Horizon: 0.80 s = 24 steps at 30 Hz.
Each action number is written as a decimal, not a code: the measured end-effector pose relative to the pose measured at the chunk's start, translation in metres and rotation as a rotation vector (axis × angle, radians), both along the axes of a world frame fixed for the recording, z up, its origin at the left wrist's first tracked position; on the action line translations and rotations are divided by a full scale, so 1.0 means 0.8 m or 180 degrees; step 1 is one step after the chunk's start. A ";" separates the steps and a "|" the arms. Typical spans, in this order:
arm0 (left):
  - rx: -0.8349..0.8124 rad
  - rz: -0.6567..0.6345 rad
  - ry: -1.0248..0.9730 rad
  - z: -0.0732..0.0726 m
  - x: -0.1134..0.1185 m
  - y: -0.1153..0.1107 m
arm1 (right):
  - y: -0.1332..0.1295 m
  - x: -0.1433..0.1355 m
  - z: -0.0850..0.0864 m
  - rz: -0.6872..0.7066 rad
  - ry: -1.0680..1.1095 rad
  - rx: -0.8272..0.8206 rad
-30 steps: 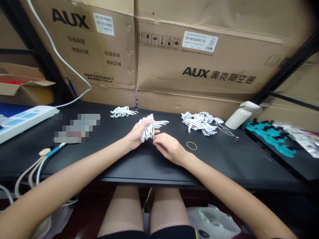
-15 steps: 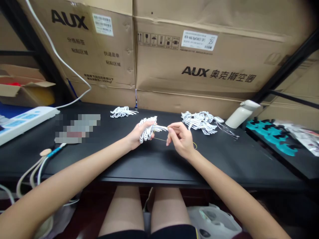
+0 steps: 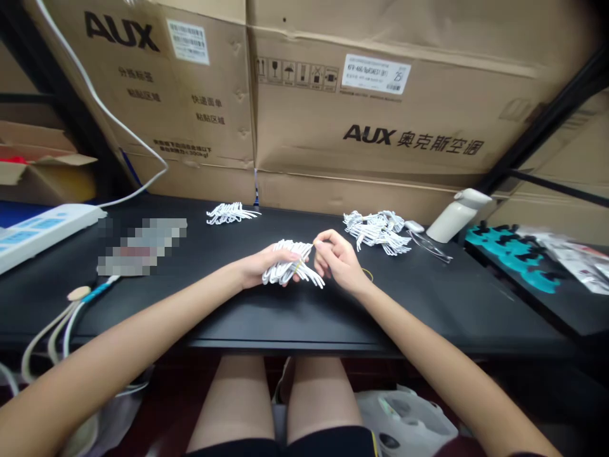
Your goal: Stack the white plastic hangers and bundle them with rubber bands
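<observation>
My left hand [image 3: 259,265] is closed around a bundle of white cords [image 3: 285,270], with the thumb on top. The cords' folded loops stick out on one side and their loose ends fan out to the right. A thin yellow string [image 3: 368,274] shows as a curl on the table past my right hand, and some yellow crosses the bundle under my left thumb. My right hand [image 3: 340,259] is pinched just right of the bundle, apparently on this string, though the fingers hide most of it.
On the black table [image 3: 266,324] lie a small white cord bundle [image 3: 231,213] and a larger pile of cords [image 3: 378,231]. Glasses [image 3: 431,246] and a white bottle [image 3: 457,217] stand right, near teal pieces [image 3: 511,257]. A power strip [image 3: 42,230] lies left; cardboard boxes [image 3: 304,139] form the back.
The bundle has tilted and come lower; its ends now spread down to the right instead of pointing at my right fingers. My right hand has let go of the ends and shifted slightly left.
</observation>
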<state>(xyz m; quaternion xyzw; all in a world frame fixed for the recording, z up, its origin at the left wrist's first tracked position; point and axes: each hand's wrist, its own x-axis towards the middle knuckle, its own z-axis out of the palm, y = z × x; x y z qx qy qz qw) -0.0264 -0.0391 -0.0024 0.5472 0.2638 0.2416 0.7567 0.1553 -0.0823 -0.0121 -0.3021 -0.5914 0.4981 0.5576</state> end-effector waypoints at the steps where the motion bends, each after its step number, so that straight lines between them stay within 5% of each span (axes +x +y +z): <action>1: 0.0005 0.0009 -0.0008 0.000 0.000 0.000 | 0.000 0.000 0.002 0.0136 0.0152 -0.0190; 8: -0.0030 0.0229 -0.0212 0.001 0.001 -0.001 | 0.000 0.015 0.011 0.0499 0.1185 -0.1233; 13: -0.0007 0.0160 -0.0381 -0.002 0.000 0.000 | -0.003 0.012 0.013 0.0224 0.0795 -0.0701; 20: 0.0349 0.0141 -0.0254 0.000 0.002 -0.005 | -0.018 -0.009 -0.001 -0.1353 -0.0370 0.0850; 24: 0.0691 0.0149 -0.0132 0.001 0.005 -0.009 | -0.018 -0.012 -0.008 -0.2137 -0.0530 0.1087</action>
